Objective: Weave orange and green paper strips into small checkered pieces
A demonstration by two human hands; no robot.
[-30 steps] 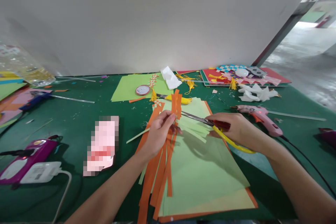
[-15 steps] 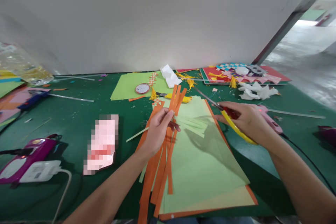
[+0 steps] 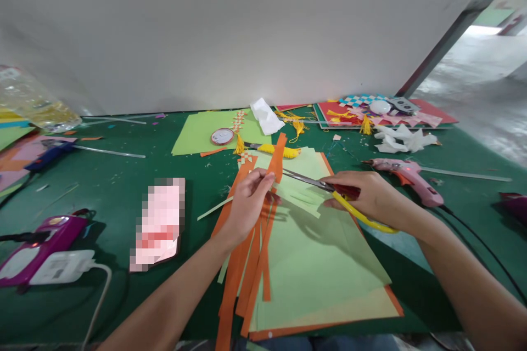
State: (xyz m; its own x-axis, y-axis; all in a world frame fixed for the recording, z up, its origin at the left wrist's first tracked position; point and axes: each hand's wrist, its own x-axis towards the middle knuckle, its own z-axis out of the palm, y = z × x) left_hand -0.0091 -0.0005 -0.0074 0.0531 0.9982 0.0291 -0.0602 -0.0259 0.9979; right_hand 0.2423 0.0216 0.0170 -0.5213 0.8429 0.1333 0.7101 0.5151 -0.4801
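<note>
Orange paper strips point(image 3: 279, 154) stand up out of my left hand point(image 3: 252, 202), pinched between thumb and fingers, with pale green strips point(image 3: 300, 202) beside them. My right hand point(image 3: 366, 193) holds yellow-handled scissors point(image 3: 349, 208), their blades pointing left close to the orange strips. Beneath both hands lie light green sheets point(image 3: 325, 279) over orange paper. More orange strips point(image 3: 247, 279) run down the left side of the stack. A yellow utility knife point(image 3: 280, 150) rests just beyond the stack.
A pink glue gun point(image 3: 415, 178) lies at the right, its cable trailing forward. At the left are a phone point(image 3: 160, 225) and a purple power strip point(image 3: 57, 241). Farther back are a round tin point(image 3: 222, 136), tassels point(image 3: 300, 128) and crumpled tissue point(image 3: 405, 139).
My right hand and the scissors have moved left, bringing the blades near the orange strips. The upright strips look gathered together now, and the glue gun is more exposed.
</note>
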